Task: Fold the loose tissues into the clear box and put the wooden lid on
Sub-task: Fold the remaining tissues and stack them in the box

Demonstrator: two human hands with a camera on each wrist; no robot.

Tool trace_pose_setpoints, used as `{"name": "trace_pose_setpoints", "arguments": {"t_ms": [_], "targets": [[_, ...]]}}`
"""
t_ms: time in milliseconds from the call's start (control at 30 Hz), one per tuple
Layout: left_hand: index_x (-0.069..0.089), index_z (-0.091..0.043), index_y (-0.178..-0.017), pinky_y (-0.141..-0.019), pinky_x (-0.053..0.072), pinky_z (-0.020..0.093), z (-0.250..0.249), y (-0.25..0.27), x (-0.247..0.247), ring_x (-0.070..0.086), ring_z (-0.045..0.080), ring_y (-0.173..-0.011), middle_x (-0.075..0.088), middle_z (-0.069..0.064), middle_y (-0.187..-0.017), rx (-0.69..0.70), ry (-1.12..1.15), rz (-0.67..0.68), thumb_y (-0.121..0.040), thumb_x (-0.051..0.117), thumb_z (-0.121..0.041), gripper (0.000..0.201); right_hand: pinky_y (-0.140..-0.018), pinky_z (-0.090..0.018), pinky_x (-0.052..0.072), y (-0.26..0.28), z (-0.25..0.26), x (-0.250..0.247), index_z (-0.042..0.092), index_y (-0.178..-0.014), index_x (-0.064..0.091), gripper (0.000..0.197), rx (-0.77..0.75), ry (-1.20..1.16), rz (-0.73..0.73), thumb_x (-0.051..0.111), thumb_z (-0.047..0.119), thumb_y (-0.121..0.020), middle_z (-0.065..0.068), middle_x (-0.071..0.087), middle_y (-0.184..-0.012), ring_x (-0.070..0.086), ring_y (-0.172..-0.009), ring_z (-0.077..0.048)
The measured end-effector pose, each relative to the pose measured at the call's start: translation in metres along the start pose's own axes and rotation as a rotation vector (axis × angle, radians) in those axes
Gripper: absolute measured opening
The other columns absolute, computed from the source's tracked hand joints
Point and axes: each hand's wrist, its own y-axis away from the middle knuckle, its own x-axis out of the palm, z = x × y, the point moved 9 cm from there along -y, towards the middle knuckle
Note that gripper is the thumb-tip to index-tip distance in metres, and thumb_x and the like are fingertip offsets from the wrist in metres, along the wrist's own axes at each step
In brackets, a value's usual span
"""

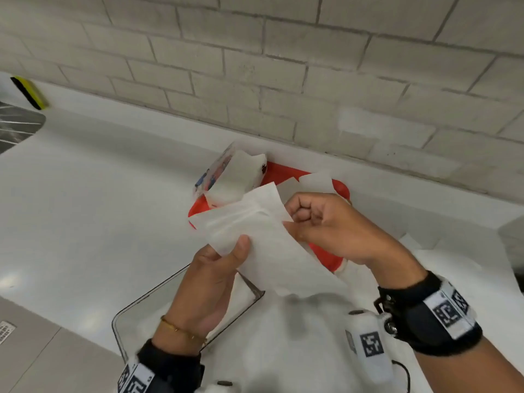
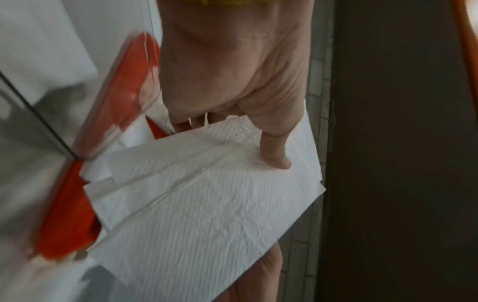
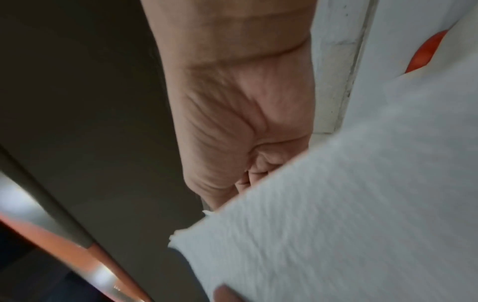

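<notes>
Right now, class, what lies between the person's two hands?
In the head view, one white tissue spans between them: the left hand pinches its near edge and the right hand grips its far side, above the red tray.

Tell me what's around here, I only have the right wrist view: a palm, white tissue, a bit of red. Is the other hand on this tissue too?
Observer: Yes. The left hand pinches the tissue at its near edge, thumb on top; the right hand grips the far edge.
Operator: Where's the clear box?
Observer: The clear box sits on the counter under the left wrist.
Operator: That red thing?
Observer: A red tray against the wall, behind the tissue.
</notes>
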Motion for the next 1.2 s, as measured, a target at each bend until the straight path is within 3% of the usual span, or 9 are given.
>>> {"name": "trace_pose_setpoints", "arguments": {"t_ms": [100,200,300,367,467,767,867,1000,1200], "targets": [[0.065,-0.006,-0.139,-0.106,0.048,0.058,0.008,-0.006,0.019,0.062,0.039,-0.132,0.066,0.017,-0.141,-0.058,0.014,0.047,-0.092,0.078,-0.042,0.06,-0.074,-0.038,0.054,0.023,-0.004,-0.003,0.012,-0.1,0.071,0.009,-0.002,0.02,-0.056,0.07,0.021,-0.1,-0.003,0.078,-0.091,0.069,-0.079,-0.019],[0.06,-0.012,-0.144,-0.103,0.054,0.051,0.015,-0.008,0.035,0.065,0.032,-0.13,0.068,0.011,-0.14,-0.091,0.056,0.049,-0.1,0.066,-0.031,0.048,-0.075,-0.03,0.05,0.045,-0.015,-0.008,0.016,-0.102,0.072,0.054,0.049,-0.017,-0.12,0.053,0.066,-0.093,0.003,0.074,-0.091,0.066,-0.08,-0.013],[0.056,-0.013,-0.148,-0.106,0.055,0.048,0.023,-0.006,0.049,0.064,0.03,-0.132,0.066,0.009,-0.144,-0.09,0.117,0.054,-0.103,0.06,-0.024,0.047,-0.093,-0.026,0.055,0.073,-0.033,-0.006,0.033,-0.118,0.072,0.068,0.104,-0.096,-0.085,0.057,0.085,-0.078,0.01,0.075,-0.119,0.071,-0.112,-0.007],[0.059,-0.013,-0.146,-0.109,0.05,0.049,0.033,-0.003,0.058,0.064,0.03,-0.132,0.066,0.009,-0.144,-0.112,0.138,0.064,-0.104,0.06,-0.021,0.043,-0.1,-0.036,0.058,0.092,-0.047,-0.008,0.034,-0.125,0.071,0.054,0.136,-0.017,-0.094,0.084,0.058,-0.079,0.008,0.074,-0.124,0.071,-0.116,-0.011],[0.064,-0.012,-0.14,-0.1,0.059,0.043,0.048,0.0,0.068,0.068,0.028,-0.126,0.071,0.009,-0.137,-0.146,0.137,0.054,-0.1,0.064,-0.01,0.04,-0.1,-0.048,0.059,0.117,-0.077,-0.026,0.026,-0.112,0.079,0.025,0.237,0.032,-0.252,0.084,0.025,-0.087,0.006,0.08,-0.112,0.077,-0.104,-0.015],[0.065,-0.018,-0.133,-0.102,0.058,0.051,0.095,0.013,0.086,0.074,0.025,-0.115,0.077,0.002,-0.124,-0.218,-0.226,0.012,-0.08,0.09,-0.013,0.059,-0.099,-0.051,0.058,0.153,-0.133,-0.02,0.012,-0.119,0.075,0.022,0.279,-0.378,-0.429,0.07,0.019,-0.099,-0.011,0.079,-0.115,0.075,-0.109,-0.032],[0.058,-0.032,-0.133,-0.092,0.059,0.025,0.096,0.012,0.079,0.068,0.003,-0.111,0.072,-0.016,-0.122,-0.167,-0.629,0.033,-0.065,0.101,-0.028,0.081,-0.1,-0.051,0.057,0.15,-0.153,-0.007,0.012,-0.127,0.072,0.027,0.29,-0.64,-0.507,0.066,0.014,-0.101,-0.015,0.077,-0.12,0.073,-0.114,-0.035],[0.057,-0.028,-0.137,-0.073,0.042,0.006,0.086,0.016,0.073,0.062,0.006,-0.103,0.065,-0.019,-0.116,-0.006,-1.211,0.092,-0.074,0.093,-0.024,0.072,-0.1,-0.051,0.057,0.14,-0.172,0.009,0.01,-0.134,0.066,0.037,0.29,-0.843,-0.384,0.066,0.007,-0.097,-0.016,0.072,-0.129,0.07,-0.12,-0.037],[0.007,-0.035,-0.166,-0.086,0.06,0.042,0.098,0.027,0.071,0.07,0.027,-0.105,0.073,0.008,-0.106,-0.056,-1.662,0.434,-0.085,0.076,-0.018,0.107,-0.094,-0.041,0.061,0.133,-0.197,-0.007,0.001,-0.123,0.069,0.045,0.341,-0.693,-0.248,0.078,-0.007,-0.08,-0.021,0.075,-0.121,0.072,-0.115,-0.035]]}}
